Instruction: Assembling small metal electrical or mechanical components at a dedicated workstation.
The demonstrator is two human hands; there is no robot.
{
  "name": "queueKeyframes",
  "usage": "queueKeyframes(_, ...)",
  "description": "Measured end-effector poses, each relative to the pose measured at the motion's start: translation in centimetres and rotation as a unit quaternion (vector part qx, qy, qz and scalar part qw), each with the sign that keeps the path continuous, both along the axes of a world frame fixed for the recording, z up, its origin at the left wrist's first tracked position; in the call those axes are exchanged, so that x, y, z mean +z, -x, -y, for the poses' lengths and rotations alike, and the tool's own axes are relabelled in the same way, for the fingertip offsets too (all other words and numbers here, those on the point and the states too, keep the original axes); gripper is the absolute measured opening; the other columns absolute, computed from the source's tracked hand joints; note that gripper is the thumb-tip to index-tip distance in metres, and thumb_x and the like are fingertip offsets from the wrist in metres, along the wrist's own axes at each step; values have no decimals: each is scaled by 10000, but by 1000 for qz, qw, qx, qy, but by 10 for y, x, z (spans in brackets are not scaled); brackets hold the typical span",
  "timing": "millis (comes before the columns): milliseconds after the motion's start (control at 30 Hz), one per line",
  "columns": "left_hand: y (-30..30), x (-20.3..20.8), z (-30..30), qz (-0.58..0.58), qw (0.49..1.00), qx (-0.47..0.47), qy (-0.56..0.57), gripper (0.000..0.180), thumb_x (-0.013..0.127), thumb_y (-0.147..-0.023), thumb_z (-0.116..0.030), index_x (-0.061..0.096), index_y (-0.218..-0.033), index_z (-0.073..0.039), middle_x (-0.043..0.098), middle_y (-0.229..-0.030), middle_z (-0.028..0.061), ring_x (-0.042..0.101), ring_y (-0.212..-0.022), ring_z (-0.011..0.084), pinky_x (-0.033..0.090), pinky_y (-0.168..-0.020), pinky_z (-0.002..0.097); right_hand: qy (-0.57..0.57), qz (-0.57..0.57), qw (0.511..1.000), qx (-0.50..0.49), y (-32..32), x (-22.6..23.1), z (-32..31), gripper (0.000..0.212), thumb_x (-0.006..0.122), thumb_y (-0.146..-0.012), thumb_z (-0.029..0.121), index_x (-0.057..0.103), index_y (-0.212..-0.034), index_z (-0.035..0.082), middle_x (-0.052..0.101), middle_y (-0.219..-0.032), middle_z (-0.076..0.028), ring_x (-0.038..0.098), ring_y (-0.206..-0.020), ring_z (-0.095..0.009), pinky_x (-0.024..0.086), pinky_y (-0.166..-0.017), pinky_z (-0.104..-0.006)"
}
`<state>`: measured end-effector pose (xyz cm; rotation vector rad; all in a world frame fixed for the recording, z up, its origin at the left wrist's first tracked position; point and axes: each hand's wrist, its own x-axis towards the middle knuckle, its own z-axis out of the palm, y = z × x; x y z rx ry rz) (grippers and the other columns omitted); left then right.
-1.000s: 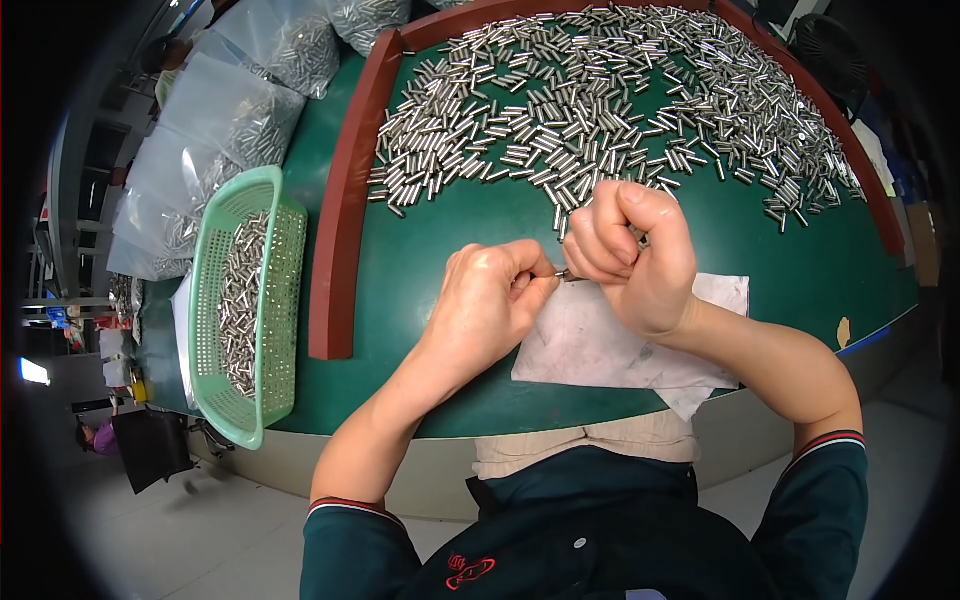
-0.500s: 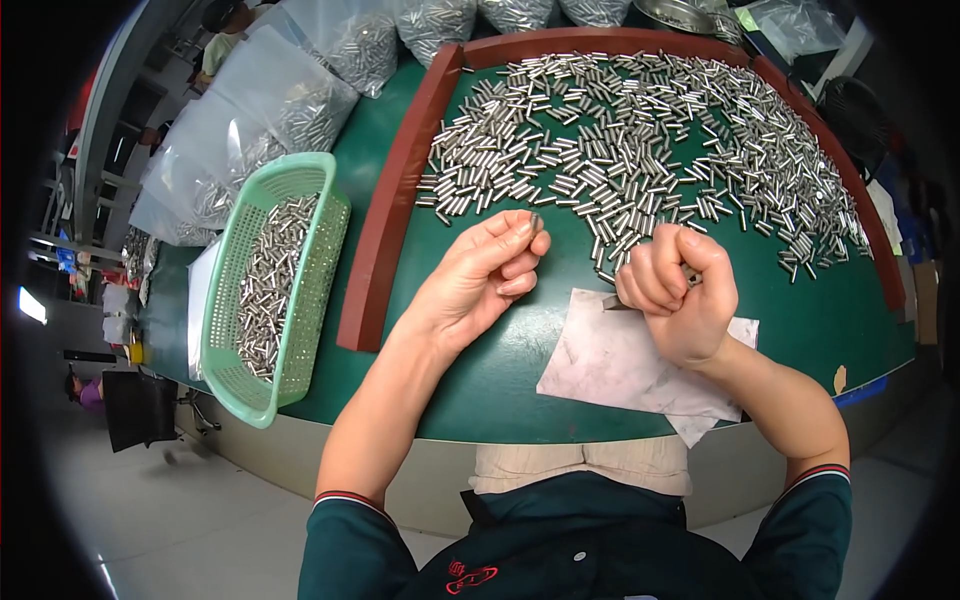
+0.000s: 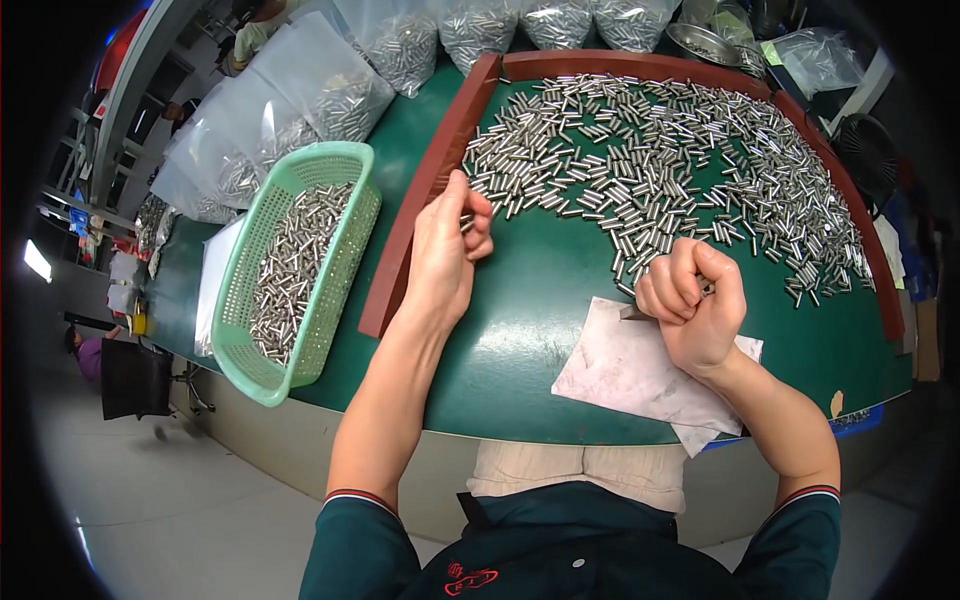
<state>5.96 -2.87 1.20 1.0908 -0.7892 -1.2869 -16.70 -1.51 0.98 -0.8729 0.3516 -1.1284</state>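
My left hand is closed near the red-brown wooden strip on the left, its fingers curled round a short metal pin that shows only in part. My right hand makes a fist above a stained pale cloth. A grey metal tool pokes out of that fist; the fingers hide most of it, so its kind is unclear. Beyond both hands, many loose metal pins lie spread on the green table. The light-green plastic basket to the left holds more pins.
Red-brown wooden strips border the loose pins on the left, back and right. Clear bags of pins stand along the back and left. A metal bowl and a black fan are at the back right. Another person is far left.
My left hand has moved left, toward the wooden strip, with its palm turned more sideways. My right hand stays closed over the cloth. The whole view has shifted slightly.
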Motion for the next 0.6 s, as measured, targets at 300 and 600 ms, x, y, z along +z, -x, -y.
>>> queueKeyframes(300,7,-7,5,600,790,81,97,96,561,-725,-69,608,-805,-45,550,-571,130,552,-539,284,438,-540,356,-11,-12,1000,-10,1,1,0,366,313,-860,253,278,-528,103,240,-429,13,178,-398,-76,181,-412,-236)
queueKeyframes(600,2,-14,7,646,732,-7,215,98,595,-704,-84,600,-796,-49,593,-699,137,574,-671,311,446,-590,403,-21,-3,1000,-13,0,2,0,369,305,-868,250,280,-529,104,240,-427,13,176,-390,-75,180,-406,-232)
